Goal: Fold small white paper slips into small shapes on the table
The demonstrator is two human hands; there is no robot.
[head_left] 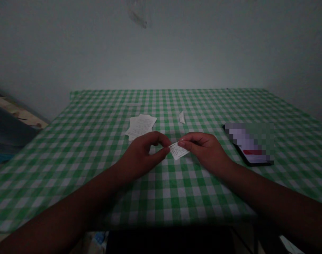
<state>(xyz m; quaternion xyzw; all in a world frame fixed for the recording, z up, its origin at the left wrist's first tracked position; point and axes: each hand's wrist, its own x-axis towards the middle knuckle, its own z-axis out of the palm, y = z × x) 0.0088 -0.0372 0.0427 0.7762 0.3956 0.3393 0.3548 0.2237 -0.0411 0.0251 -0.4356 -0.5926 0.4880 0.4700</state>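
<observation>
A small folded piece of printed paper [178, 151] is held just above the checkered cloth, between my two hands. My left hand [147, 150] pinches its left corner between thumb and forefinger. On the opposite side, my right hand [203, 146] grips the paper's upper right edge, thumb on top. Part of the paper is hidden under the right fingers. Beyond my left hand lies a loose stack of printed paper sheets [141, 124], fanned at different angles. Another small folded paper [182, 117] rests on the cloth behind my hands.
A green and white checkered tablecloth [161, 197] covers the table. To the right of my right hand lies a dark-edged phone or tablet [245, 146], its screen partly blurred out. A pale wall [166, 60] rises behind the table's far edge.
</observation>
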